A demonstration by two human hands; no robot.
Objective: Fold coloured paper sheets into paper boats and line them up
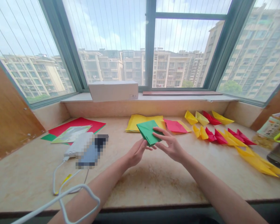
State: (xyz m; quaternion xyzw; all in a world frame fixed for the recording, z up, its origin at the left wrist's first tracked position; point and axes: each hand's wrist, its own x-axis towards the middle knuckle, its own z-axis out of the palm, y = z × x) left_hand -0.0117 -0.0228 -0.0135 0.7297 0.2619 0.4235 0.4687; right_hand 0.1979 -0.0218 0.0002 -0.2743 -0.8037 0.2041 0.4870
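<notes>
Left hand (136,154) and right hand (172,147) are holding the green paper (149,132) between them, above the middle of the counter (163,183). The left hand is closing in a pinch on the near left edge, its thumb lying on top and its fingers reaching underneath, apparently bearing the weight. The right hand is curving half open, its spread fingers resting over the right side and its thumb sitting near the lower corner, probably steadying the folded layers. The paper is tilting towards the viewer, which is likely leaving its creases easy to see.

Beyond it, yellow sheets (133,123) are lying in a stack, and a red piece (175,126) is resting to their right, seemingly within easy reach. At right, yellow and red folded shapes (190,117) are standing in rough rows, perhaps spaced so that their points are not being crushed. Far left, red sheets (96,125) are lying flat under a packet (71,133). Nearer, a white cable (54,177) is running from a white block (72,151), beside a blurred dark item (100,143), apparently set aside from the hands.
</notes>
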